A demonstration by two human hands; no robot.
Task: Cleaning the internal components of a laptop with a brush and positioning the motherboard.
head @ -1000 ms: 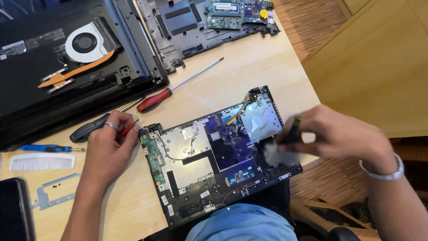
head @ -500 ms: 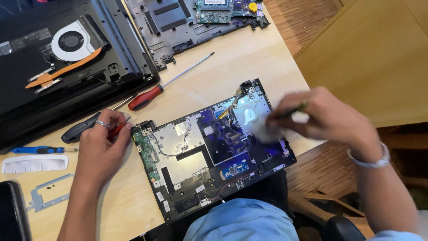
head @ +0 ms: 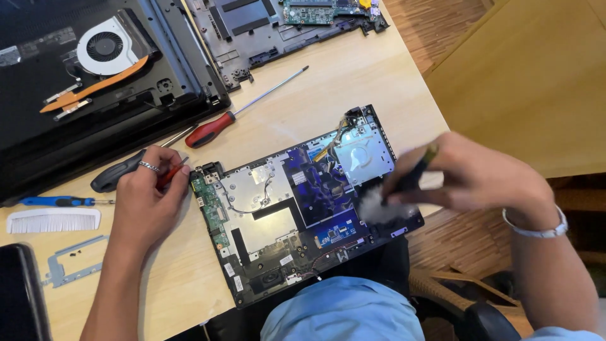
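A pale wooden table (head: 353, 82) carries opened laptop chassis (head: 297, 208), screwdrivers (red (head: 214, 129), blue (head: 60, 202)) and a white comb (head: 53, 221).

Pale wooden table (head: 353, 82), brown woven floor (head: 435, 25), wicker chair (head: 442, 297), soft daylight

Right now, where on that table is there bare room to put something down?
Bare wood lies between the red-handled screwdriver and the table's right edge, and below the left hand. The left edge, by the white comb and metal bracket, is crowded.
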